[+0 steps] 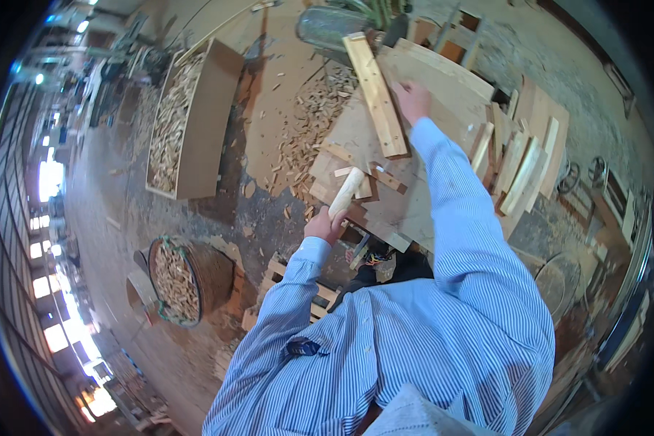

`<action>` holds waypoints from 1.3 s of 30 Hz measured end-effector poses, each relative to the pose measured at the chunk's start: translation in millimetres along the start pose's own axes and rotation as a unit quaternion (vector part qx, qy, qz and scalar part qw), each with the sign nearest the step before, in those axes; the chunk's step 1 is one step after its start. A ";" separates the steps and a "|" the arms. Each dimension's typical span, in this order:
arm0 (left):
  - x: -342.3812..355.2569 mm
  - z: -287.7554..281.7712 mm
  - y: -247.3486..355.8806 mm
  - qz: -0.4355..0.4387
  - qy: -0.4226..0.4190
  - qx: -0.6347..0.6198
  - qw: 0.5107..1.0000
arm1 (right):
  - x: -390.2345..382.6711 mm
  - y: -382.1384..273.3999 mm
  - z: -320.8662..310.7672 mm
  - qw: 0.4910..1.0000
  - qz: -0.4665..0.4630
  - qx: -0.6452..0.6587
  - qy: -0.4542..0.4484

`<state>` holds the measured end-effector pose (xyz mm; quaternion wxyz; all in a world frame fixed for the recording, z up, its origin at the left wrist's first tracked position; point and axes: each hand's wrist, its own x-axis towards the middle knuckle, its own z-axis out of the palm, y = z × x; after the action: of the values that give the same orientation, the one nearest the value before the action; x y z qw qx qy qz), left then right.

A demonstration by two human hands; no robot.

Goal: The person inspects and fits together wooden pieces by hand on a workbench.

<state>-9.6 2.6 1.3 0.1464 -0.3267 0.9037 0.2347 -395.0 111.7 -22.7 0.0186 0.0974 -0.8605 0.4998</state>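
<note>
My left hand (323,224) is closed round the near end of a short, pale, rounded wooden piece (347,190). The piece tilts up and away over the near left edge of a brown work board (421,192). Farther off, my right hand (414,102) is held over the board with its fingers curled; what they hold, if anything, is too small to make out. Just left of it lies a long wooden plank (376,98) with dark spots along its face, apart from the hand as far as I can see. Small wooden strips (387,178) lie beyond the pale piece.
Curved wooden pieces (519,163) are stacked at the board's right side. Wood offcuts (312,120) litter the floor on the left. A long box (214,120) and a round basket (214,280) hold more offcuts. A wooden pallet (272,280) lies near my left forearm.
</note>
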 end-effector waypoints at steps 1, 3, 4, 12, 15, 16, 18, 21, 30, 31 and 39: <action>-2.8 -0.3 -3.0 0.004 -0.004 0.000 1.000 | -25.8 -5.6 -5.0 0.998 0.023 0.050 0.016; -7.6 0.4 -10.5 0.000 -0.018 -0.007 1.000 | -76.8 -22.1 -16.7 0.995 0.033 0.014 -0.090; -9.3 1.7 -15.0 -0.010 0.002 -0.021 1.000 | -106.1 -34.5 -18.5 0.992 -0.010 0.033 -0.120; -22.1 22.3 -65.4 -0.058 0.167 -0.598 0.782 | -295.3 -129.1 20.3 0.906 -0.247 0.000 -0.344; -46.7 26.1 -111.3 -0.058 0.130 -0.744 0.653 | -341.0 -147.3 33.8 0.853 -0.306 0.014 -0.423; -58.9 29.1 -131.7 -0.083 0.125 -0.757 0.636 | -352.2 -151.7 36.0 0.844 -0.329 0.024 -0.422; -87.3 43.5 -175.7 -0.172 0.182 -0.769 0.588 | -366.8 -159.7 42.5 0.852 -0.327 0.039 -0.407; -144.2 87.3 -255.6 -0.316 0.235 -0.711 0.582 | -367.8 -159.6 40.8 0.872 -0.242 0.046 -0.424; -196.7 161.2 -327.1 -0.382 0.158 -0.895 0.168 | -357.4 -130.9 -6.0 0.917 -0.168 0.005 -0.361; -154.4 116.9 -329.3 -0.414 0.170 -0.882 0.146 | -357.1 -129.0 -9.5 0.920 -0.173 0.019 -0.351; 36.8 -308.3 -327.0 0.037 0.332 -0.771 0.543 | -376.9 -121.3 -35.8 0.952 -0.105 0.063 -0.279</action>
<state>144.3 -398.1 139.6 -0.4809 -0.3343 0.3705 0.7209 -5.3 140.4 50.3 -0.1762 0.3243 -0.7826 0.5012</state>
